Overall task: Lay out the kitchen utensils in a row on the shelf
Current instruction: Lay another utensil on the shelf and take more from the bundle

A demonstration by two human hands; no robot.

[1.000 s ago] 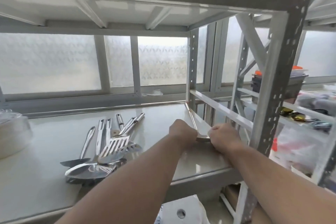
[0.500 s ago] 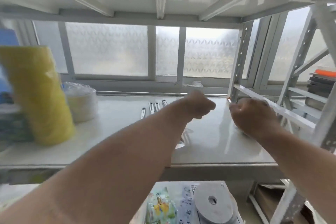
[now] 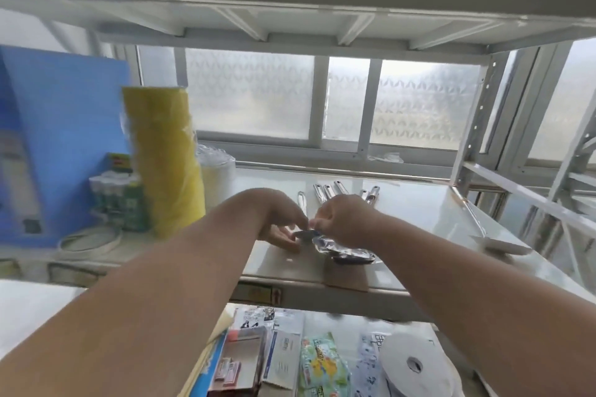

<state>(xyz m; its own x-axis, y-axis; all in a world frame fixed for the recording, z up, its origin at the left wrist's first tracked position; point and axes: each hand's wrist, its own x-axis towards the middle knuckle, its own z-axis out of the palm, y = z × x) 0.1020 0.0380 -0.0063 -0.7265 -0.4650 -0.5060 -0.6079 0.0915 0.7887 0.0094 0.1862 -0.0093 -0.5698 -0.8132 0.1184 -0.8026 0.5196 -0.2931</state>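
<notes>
A white metal shelf stands before frosted windows. Near its front edge lies a pile of steel utensils, handles pointing toward the back. The left hand hovers beside them, fingers loosely spread; the right hand pinches one utensil's edge. A single spatula lies apart by the right edge.

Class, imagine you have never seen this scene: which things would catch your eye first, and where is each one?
Two bare forearms reach in, the left hand and right hand meeting over a heap of steel utensils at the shelf's front middle. A tall yellow roll stands at the left beside a blue box. One lone utensil lies far right.
</notes>
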